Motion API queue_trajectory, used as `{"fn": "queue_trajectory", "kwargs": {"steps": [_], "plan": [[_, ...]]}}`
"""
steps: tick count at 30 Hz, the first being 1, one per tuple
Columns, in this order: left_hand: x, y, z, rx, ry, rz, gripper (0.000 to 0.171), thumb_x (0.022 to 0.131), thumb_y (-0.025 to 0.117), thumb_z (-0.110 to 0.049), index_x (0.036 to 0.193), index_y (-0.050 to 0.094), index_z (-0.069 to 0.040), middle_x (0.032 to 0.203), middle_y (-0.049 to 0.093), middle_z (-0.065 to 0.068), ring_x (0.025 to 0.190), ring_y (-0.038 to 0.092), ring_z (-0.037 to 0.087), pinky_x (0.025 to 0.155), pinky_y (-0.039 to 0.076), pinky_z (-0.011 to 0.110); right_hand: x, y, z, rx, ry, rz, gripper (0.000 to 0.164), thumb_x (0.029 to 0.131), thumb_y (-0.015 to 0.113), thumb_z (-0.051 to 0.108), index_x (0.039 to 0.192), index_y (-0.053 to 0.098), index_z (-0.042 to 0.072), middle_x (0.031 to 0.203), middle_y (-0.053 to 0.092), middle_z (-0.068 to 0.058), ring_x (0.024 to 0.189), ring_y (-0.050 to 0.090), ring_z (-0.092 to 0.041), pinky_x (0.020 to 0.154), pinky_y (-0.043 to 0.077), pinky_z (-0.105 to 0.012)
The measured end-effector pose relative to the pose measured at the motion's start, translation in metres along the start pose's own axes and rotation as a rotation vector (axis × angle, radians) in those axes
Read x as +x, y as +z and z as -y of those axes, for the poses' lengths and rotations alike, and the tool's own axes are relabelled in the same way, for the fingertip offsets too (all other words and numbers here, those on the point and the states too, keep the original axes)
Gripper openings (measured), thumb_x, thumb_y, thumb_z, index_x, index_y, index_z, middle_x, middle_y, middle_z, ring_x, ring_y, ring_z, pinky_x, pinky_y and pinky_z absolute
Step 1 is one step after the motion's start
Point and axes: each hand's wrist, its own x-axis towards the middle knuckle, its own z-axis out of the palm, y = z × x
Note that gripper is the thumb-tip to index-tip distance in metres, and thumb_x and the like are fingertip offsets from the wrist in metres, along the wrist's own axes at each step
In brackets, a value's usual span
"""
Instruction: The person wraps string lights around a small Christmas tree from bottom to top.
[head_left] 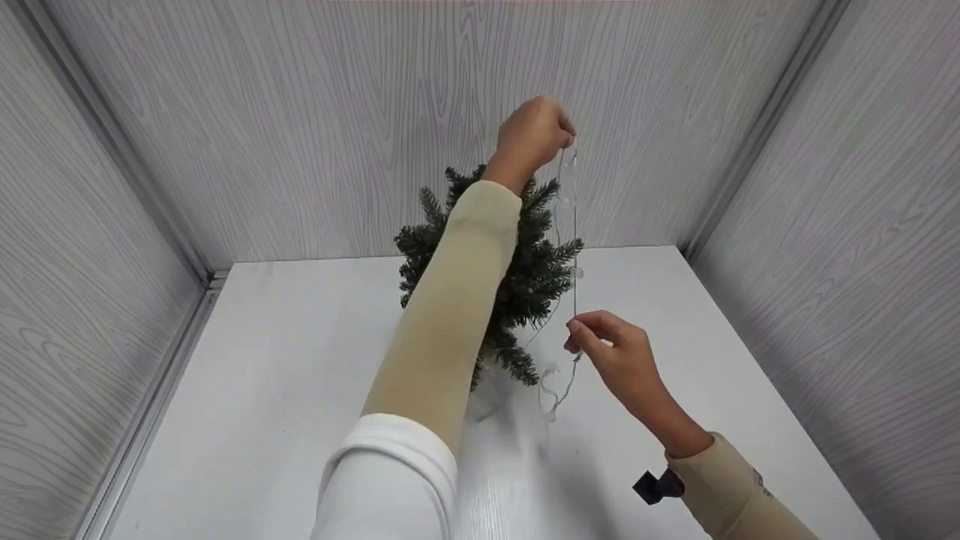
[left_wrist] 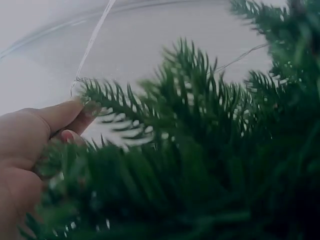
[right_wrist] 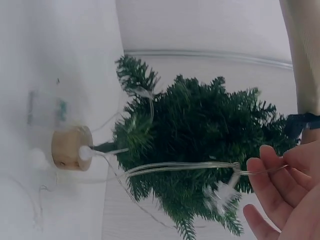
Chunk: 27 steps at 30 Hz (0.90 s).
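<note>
A small artificial Christmas tree (head_left: 536,281) stands on the table, partly hidden behind my left forearm. My left hand (head_left: 531,136) reaches over its top and pinches a thin string of fairy lights (head_left: 575,217) beyond the branches. Lower down, near the tree's right side, my right hand (head_left: 621,360) pinches the same string between thumb and fingertips. The wire runs taut between both hands, and a loose loop hangs below the right one. In the right wrist view, doubled wire and a clear ornament-like light (right_wrist: 222,197) lie before the tree, whose round wooden base (right_wrist: 72,147) shows.
The white tabletop (head_left: 285,360) is bounded by wood-grain panels (head_left: 337,127) at the back and both sides. A blurred clear box-like thing (right_wrist: 46,111) with a green patch lies beside the wooden base. A small black camera mount (head_left: 657,487) sits on my right wrist.
</note>
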Motion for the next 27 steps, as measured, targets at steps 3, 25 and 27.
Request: {"fn": "queue_trajectory", "kwargs": {"steps": [3,25,27], "plan": [[0.000,-0.005,0.007,0.013,-0.019,-0.021,0.026,0.104,0.059,-0.026,0.126,0.073,-0.027,0.133,0.066,-0.009,0.121,0.062,0.011,0.097,0.051,0.032,-0.005,0.004,0.003,-0.002,-0.019,0.022,0.012,0.101,0.065,0.022,0.102,0.074,0.014,0.087,0.073,0.001,0.084,0.068,-0.012,0.078,0.054,-0.027],[0.004,-0.011,0.012,0.066,-0.040,0.132,0.025,0.101,0.063,-0.026,0.123,0.074,-0.028,0.137,0.064,-0.011,0.128,0.057,0.012,0.107,0.046,0.035,-0.028,0.021,0.040,0.070,-0.246,-0.020,0.017,0.099,0.064,0.008,0.113,0.071,0.014,0.099,0.072,0.003,0.099,0.066,-0.013,0.086,0.052,-0.029],[0.002,-0.016,0.015,0.057,-0.042,0.144,0.025,0.101,0.063,-0.025,0.124,0.074,-0.026,0.137,0.064,-0.009,0.130,0.056,0.013,0.108,0.045,0.035,-0.029,0.020,0.044,0.071,-0.236,-0.019,0.015,0.100,0.064,0.010,0.112,0.071,0.016,0.100,0.071,0.003,0.102,0.065,-0.012,0.086,0.052,-0.027]]}}
